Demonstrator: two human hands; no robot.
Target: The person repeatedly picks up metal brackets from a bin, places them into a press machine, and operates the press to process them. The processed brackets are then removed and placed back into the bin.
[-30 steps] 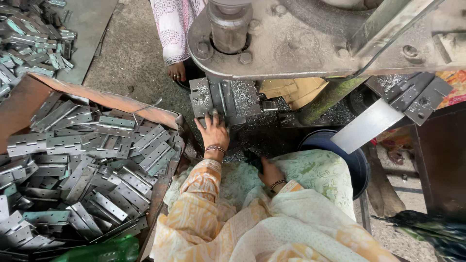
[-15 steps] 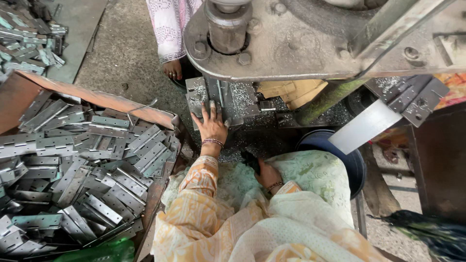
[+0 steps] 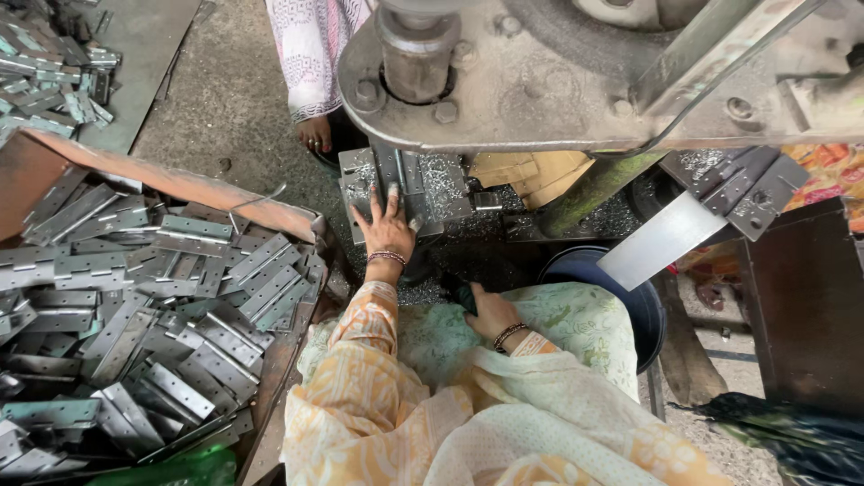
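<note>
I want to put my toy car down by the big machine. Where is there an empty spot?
The bare concrete floor between the rusty tray and the standing person's foot is free. The tray is crammed with metal hinges. The machine bed holds the left hand and metal shavings.

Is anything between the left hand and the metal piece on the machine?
No. The left hand already lies flat on the grey metal hinge piece on the press bed, with nothing visible between them.
</note>
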